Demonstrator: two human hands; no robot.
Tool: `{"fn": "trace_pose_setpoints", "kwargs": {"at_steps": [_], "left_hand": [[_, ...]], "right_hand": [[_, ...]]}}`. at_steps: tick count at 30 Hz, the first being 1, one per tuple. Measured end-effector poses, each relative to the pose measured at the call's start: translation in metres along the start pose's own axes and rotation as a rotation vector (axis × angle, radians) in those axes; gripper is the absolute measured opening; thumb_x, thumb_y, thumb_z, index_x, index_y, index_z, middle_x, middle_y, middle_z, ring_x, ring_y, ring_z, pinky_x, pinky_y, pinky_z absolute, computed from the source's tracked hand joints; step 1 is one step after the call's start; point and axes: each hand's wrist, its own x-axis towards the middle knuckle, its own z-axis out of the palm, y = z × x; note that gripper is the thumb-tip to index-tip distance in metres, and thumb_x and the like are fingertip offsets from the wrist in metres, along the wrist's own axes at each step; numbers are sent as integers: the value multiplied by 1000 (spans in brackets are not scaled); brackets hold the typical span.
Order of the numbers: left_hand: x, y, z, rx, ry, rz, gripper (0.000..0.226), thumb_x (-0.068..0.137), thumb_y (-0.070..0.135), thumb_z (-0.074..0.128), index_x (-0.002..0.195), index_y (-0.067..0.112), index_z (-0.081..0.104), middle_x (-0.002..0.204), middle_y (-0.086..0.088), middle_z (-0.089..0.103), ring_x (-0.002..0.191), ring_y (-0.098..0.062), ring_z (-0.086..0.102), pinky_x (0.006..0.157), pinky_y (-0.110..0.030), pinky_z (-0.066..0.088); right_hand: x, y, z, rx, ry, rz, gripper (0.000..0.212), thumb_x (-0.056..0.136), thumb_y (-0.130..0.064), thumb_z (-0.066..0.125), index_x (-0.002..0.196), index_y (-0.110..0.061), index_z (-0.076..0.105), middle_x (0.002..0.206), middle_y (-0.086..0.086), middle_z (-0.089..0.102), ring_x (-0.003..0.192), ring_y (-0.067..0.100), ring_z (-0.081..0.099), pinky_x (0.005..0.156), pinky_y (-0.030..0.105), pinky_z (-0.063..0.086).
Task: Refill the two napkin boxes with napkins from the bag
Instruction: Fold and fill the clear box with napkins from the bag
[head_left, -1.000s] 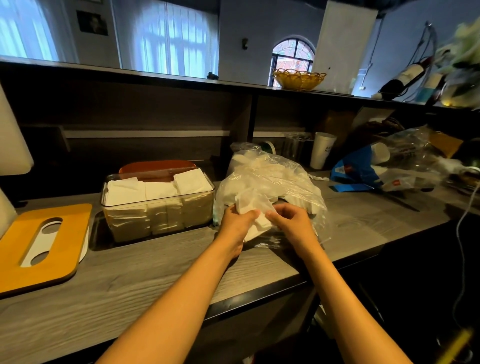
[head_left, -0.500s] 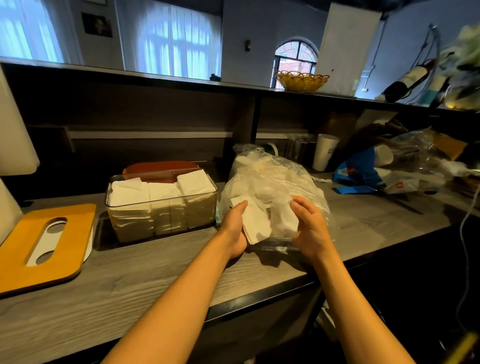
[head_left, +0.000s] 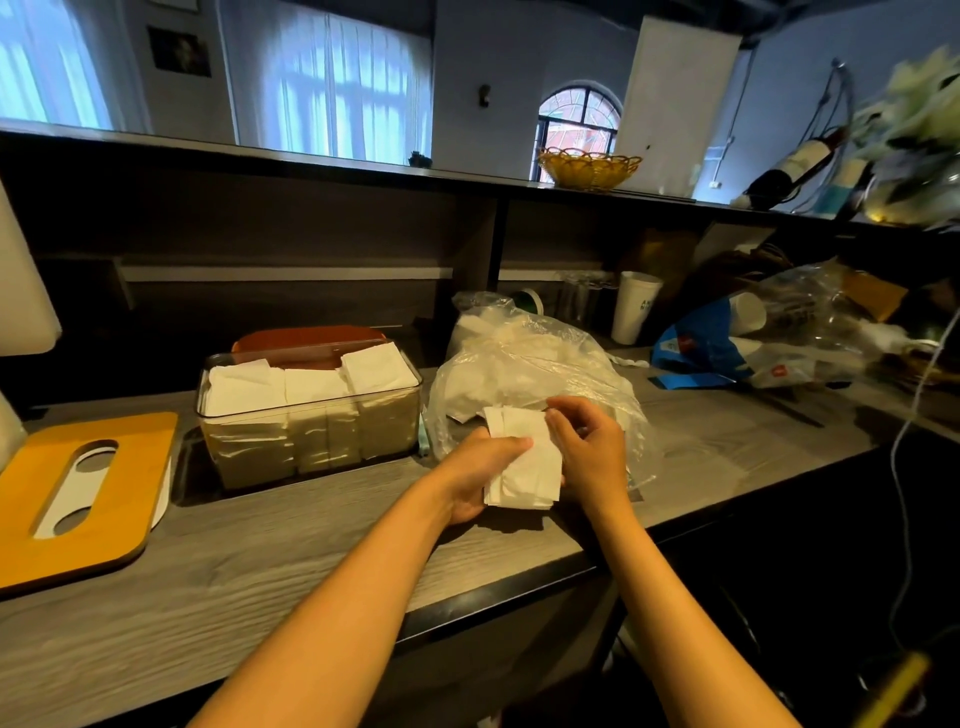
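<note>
A stack of napkins (head_left: 524, 457) is gripped by the left hand (head_left: 480, 480) and pinched by the right hand (head_left: 589, 452) before the bag (head_left: 530, 358); edges should be squared before lowering into the nearly full box (head_left: 311, 415).

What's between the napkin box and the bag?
Head view: a narrow strip of bare counter; a pale green thing stands at the napkin box corner beside the bag.
</note>
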Motion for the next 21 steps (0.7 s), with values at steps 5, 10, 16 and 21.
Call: {"fn": "trace_pose_setpoints", "kwargs": {"at_steps": [5, 10, 16, 21], "left_hand": [[-12, 11, 1, -149, 7, 168, 24, 104, 16, 36, 116, 15, 57, 111, -20, 71, 97, -34, 71, 78, -41, 61], [-7, 45, 1, -159, 124, 289, 23, 103, 17, 35, 113, 13, 56, 102, -21, 73, 87, -34, 73, 72, -40, 62], [18, 102, 12, -72, 245, 356, 32, 101, 20, 36, 105, 4, 63, 98, -24, 72, 85, -37, 72, 80, -49, 59], [68, 135, 4, 1, 361, 328, 26, 92, 30, 46, 97, 12, 64, 100, -13, 71, 94, -29, 67, 89, -40, 52]], "right_hand": [[-13, -13, -9, -51, 230, -218, 15, 96, -25, 53, 102, -19, 66, 89, -8, 66, 82, 5, 64, 68, 18, 51], [-15, -45, -27, -1, 256, -295, 18, 97, -26, 51, 102, -16, 65, 88, -4, 66, 80, 7, 63, 66, 18, 50], [53, -57, -46, 2, 270, 29, 17, 98, -17, 54, 107, -13, 67, 92, -4, 65, 83, 2, 59, 65, 10, 45], [114, -17, -47, -130, 96, 333, 32, 99, -29, 53, 122, -10, 64, 117, 9, 66, 100, 18, 57, 83, 30, 45]]}}
